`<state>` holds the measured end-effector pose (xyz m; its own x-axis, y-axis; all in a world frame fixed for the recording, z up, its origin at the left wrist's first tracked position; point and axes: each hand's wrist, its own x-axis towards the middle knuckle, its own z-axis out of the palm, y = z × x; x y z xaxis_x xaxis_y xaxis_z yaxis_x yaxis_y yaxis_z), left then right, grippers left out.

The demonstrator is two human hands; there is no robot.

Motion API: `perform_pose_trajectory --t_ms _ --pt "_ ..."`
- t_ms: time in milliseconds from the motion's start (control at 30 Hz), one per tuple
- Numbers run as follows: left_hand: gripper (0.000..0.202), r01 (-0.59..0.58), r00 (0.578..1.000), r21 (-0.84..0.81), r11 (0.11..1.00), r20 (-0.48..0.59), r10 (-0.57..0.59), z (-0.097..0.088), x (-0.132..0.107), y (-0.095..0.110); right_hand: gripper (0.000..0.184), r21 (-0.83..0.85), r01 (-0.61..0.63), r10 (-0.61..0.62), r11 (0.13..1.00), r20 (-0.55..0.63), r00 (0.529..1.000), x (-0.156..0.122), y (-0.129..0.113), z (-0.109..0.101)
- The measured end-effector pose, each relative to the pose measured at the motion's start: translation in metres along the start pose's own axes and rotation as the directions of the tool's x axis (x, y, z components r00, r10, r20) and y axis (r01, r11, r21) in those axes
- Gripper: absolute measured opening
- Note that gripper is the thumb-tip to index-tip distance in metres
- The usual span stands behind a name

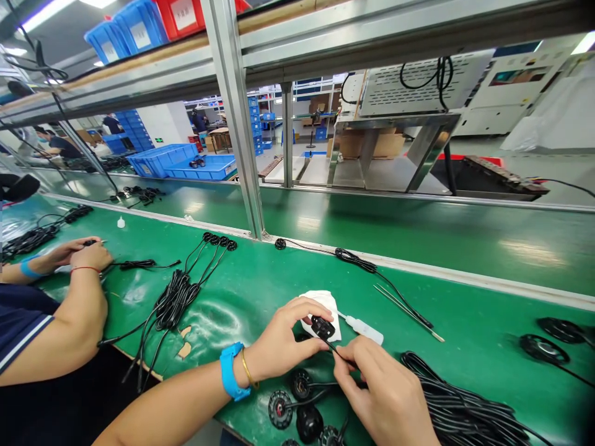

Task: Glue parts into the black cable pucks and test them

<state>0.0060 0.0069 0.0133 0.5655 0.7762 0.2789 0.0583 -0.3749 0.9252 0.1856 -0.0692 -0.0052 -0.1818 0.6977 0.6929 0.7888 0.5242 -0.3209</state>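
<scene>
My left hand (281, 341), with a blue wristband, grips a small black round device (322, 327) between thumb and fingers. From it runs a thin black cable (333, 349), which my right hand (388, 393) pinches close to the device. A white wipe (328, 300) lies just behind my left fingers. Beside it rests a small clear dropper bottle (365, 330) on its side. Below my hands are several round black parts with cables, one with red inside (280, 409) and one a dark dome (309, 424). A thick bundle of black cables (469, 402) lies right of my right hand.
To the left a co-worker's hands (86, 253) hold a small dark part. Bundled cables (176, 297) with round ends lie between us on the green bench (223, 310). Two thin rods (409, 313) lie to the right. A metal post (235, 118) rises behind, near blue bins (199, 167).
</scene>
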Motion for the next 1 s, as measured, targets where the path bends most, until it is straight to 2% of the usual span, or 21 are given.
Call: perform_pose_trajectory --t_ms 133,200,267,300,333,400,433,500,600,700,800,900,933,1000 --pt "0.022 -0.062 0.994 0.098 0.993 0.093 0.052 -0.006 0.002 -0.001 0.017 -0.023 -0.018 0.019 1.0 0.017 1.0 -0.002 0.0 0.0" --pt "0.031 -0.087 0.978 0.107 0.99 0.199 0.065 -0.015 0.006 0.0 0.016 0.07 -0.065 0.06 0.995 0.066 0.996 -0.003 0.0 0.0" --pt "0.045 -0.09 0.957 0.078 0.993 0.284 0.065 -0.028 0.011 -0.003 0.013 0.213 -0.137 0.099 0.967 0.181 0.978 -0.004 0.001 -0.001" --pt "0.049 -0.079 0.962 0.087 0.993 0.268 0.053 -0.036 0.015 -0.007 0.011 0.273 -0.179 0.109 0.945 0.252 0.962 -0.005 0.001 -0.001" --pt "0.051 -0.063 0.979 0.131 0.989 0.198 0.036 -0.043 0.019 -0.014 0.01 0.314 -0.214 0.109 0.925 0.321 0.941 -0.005 0.002 0.0" --pt "0.054 -0.009 0.999 0.323 0.946 -0.033 0.021 -0.058 0.029 -0.033 0.01 0.335 -0.259 0.101 0.906 0.424 0.9 -0.007 0.004 0.001" --pt "0.059 0.034 0.99 0.444 0.895 -0.138 0.031 -0.065 0.035 -0.044 0.01 0.328 -0.27 0.096 0.906 0.461 0.882 -0.008 0.004 0.002" --pt "0.071 0.115 0.969 0.633 0.766 -0.24 0.053 -0.076 0.049 -0.069 0.01 0.311 -0.268 0.082 0.912 0.503 0.86 -0.009 0.007 0.004" --pt "0.075 0.151 0.967 0.737 0.659 -0.248 0.057 -0.088 0.07 -0.099 0.013 0.316 -0.243 0.071 0.917 0.472 0.879 -0.007 0.012 0.005" --pt "0.07 0.135 0.973 0.74 0.659 -0.224 0.053 -0.093 0.087 -0.118 0.02 0.337 -0.209 0.087 0.918 0.344 0.935 -0.003 0.02 0.001" --pt "0.055 0.127 0.977 0.726 0.675 -0.21 0.041 -0.095 0.093 -0.127 0.026 0.304 -0.2 0.137 0.932 0.217 0.967 -0.003 0.037 -0.006" --pt "0.033 0.129 0.973 0.698 0.705 -0.225 0.045 -0.095 0.087 -0.131 0.035 0.151 -0.265 0.24 0.952 0.166 0.956 -0.005 0.063 -0.012" --pt "0.027 0.131 0.971 0.685 0.717 -0.234 0.046 -0.095 0.084 -0.131 0.039 0.061 -0.297 0.281 0.953 0.191 0.94 -0.004 0.074 -0.013" --pt "0.021 0.134 0.968 0.659 0.74 -0.247 0.045 -0.094 0.079 -0.132 0.045 -0.146 -0.336 0.365 0.93 0.307 0.879 0.005 0.1 -0.012"
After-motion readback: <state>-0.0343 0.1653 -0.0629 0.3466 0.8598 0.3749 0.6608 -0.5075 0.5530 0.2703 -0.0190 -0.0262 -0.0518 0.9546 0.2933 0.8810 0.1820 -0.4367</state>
